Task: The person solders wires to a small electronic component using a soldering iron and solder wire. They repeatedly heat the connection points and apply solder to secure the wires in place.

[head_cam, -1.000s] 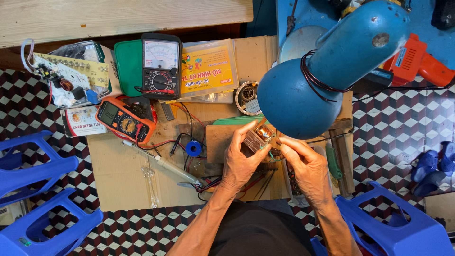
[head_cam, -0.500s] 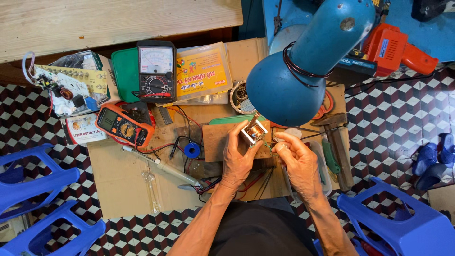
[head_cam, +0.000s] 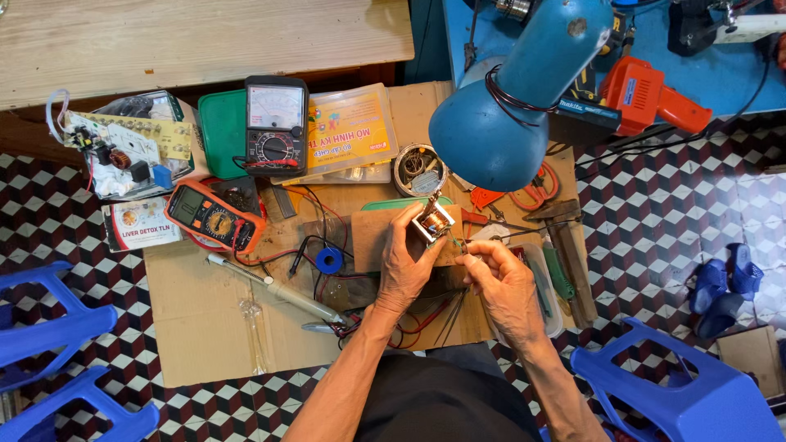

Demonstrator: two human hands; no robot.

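I see my left hand [head_cam: 407,266] raised over the middle of the cardboard sheet [head_cam: 196,327], wrist bent upward, its fingers closed around a small square metal part [head_cam: 434,221] with a copper-coloured core, held just under the rim of the blue lamp [head_cam: 512,115]. My right hand [head_cam: 503,282] sits just to the right and slightly nearer, palm turned inward, thumb and forefinger pinched on something thin near the part; it is too small for me to tell what it is. Both forearms run up from the near edge, angled toward each other. To the left of my hands lies a soldering iron [head_cam: 274,286], and a small blue spool [head_cam: 329,260] lies between it and my left hand. Further left an orange meter [head_cam: 214,217] lies tilted, touching a flat white packet with orange print [head_cam: 139,223]. Beyond it a black meter with a white dial [head_cam: 276,127] stands beside a green lid [head_cam: 223,123], and a glossy yellow rectangular packet [head_cam: 352,131] lies to its right. A green circuit board [head_cam: 123,147] rests at the far left. A round tin [head_cam: 417,170] sits beyond the part, and an orange drill [head_cam: 647,94] lies far right on a blue surface.
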